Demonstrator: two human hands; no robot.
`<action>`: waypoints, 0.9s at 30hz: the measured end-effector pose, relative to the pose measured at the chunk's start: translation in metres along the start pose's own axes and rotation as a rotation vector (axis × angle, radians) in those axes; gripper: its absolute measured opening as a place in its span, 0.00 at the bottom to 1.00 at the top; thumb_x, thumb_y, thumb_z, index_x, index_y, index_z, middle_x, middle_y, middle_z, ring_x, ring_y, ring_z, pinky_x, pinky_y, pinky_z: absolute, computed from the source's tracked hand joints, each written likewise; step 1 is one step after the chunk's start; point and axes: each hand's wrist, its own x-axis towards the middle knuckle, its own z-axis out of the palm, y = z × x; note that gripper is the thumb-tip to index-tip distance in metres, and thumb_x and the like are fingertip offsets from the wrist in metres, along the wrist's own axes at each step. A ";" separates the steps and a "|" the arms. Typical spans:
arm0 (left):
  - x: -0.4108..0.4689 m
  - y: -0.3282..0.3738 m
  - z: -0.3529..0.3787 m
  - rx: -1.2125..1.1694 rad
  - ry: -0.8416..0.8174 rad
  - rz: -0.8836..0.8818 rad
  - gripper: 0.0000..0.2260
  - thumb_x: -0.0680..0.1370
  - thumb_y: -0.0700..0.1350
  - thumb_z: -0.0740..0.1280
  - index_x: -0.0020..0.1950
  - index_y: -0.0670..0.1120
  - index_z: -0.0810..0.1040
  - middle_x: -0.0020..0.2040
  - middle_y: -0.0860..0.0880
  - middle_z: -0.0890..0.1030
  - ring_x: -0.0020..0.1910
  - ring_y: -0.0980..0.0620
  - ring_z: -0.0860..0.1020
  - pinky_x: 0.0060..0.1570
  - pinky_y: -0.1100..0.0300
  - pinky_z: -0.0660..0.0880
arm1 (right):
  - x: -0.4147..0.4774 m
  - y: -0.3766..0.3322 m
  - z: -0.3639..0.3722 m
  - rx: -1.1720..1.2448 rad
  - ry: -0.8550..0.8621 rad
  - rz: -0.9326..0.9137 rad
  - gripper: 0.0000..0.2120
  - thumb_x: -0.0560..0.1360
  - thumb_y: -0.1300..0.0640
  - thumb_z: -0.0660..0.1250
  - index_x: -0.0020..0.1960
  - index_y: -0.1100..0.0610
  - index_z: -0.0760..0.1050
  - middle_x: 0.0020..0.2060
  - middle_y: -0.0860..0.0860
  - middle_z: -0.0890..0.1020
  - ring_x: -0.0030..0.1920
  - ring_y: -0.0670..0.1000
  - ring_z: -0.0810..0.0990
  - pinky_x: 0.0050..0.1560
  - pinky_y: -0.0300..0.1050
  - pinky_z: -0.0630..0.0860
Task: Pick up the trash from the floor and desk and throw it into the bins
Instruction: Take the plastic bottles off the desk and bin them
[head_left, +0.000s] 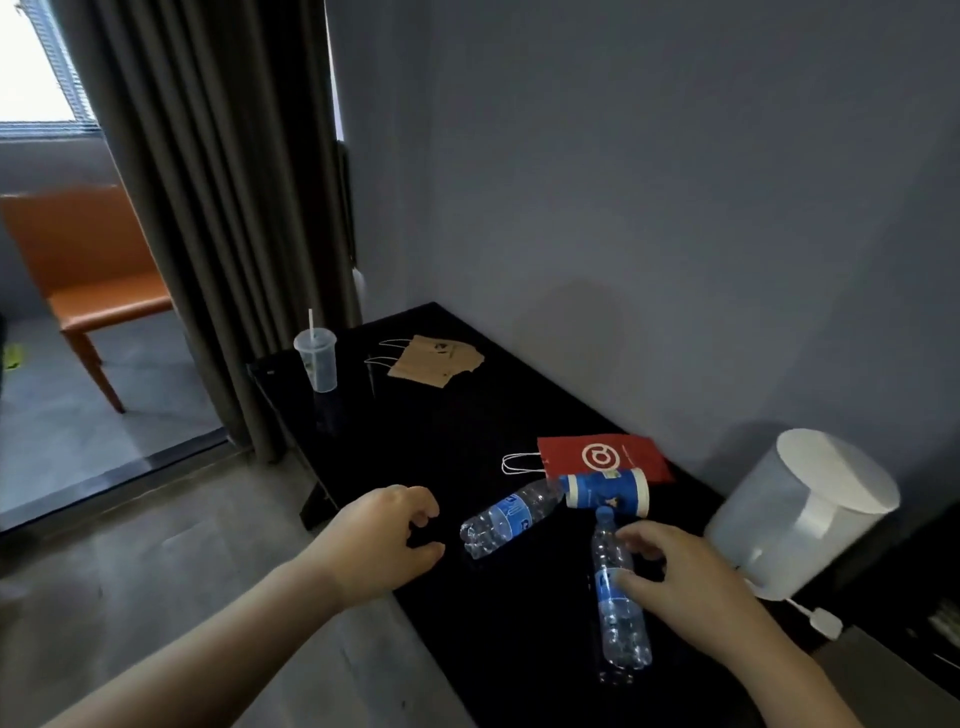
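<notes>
Six trash items lay on the surface (441, 467), none binned and no bin clearly in view; I'd judge the task barely started. Near bottle (621, 623) was clear and crumpled, with a second bottle (498, 519) touching a blue tub (608, 488). Beyond them were a red bag (605, 454), brown bags (434, 358) and a cup (317, 364). Left hand (384, 540) was empty beside the second bottle, its fingers (423, 512) loosely curled. Right hand (691, 582) had its thumb on the near bottle and fingers (641, 543) curled over it; grip unclear.

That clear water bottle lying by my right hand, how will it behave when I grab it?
The water bottle looks empty, so probably light. Its thin ribbed walls may crumple under a firm squeeze. Lying on its side on the black desk, it could roll if nudged.
</notes>
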 end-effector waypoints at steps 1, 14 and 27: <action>0.013 -0.004 0.000 0.003 -0.017 0.003 0.18 0.74 0.54 0.68 0.62 0.53 0.73 0.55 0.58 0.76 0.51 0.60 0.76 0.51 0.67 0.75 | 0.009 0.004 0.003 0.019 0.003 0.023 0.19 0.72 0.49 0.71 0.61 0.46 0.74 0.55 0.41 0.77 0.55 0.40 0.75 0.53 0.33 0.69; 0.170 -0.027 0.022 0.061 -0.218 0.030 0.20 0.74 0.55 0.68 0.64 0.53 0.74 0.56 0.57 0.77 0.52 0.59 0.77 0.54 0.61 0.76 | 0.103 0.054 0.029 0.242 0.041 0.298 0.12 0.71 0.56 0.73 0.49 0.44 0.74 0.44 0.42 0.79 0.47 0.40 0.78 0.48 0.37 0.74; 0.263 -0.018 0.105 0.139 -0.466 0.145 0.22 0.74 0.54 0.68 0.64 0.48 0.72 0.58 0.50 0.76 0.54 0.54 0.77 0.55 0.57 0.76 | 0.115 0.088 0.070 0.240 0.059 0.637 0.16 0.74 0.54 0.71 0.60 0.54 0.74 0.46 0.46 0.78 0.45 0.43 0.76 0.48 0.36 0.74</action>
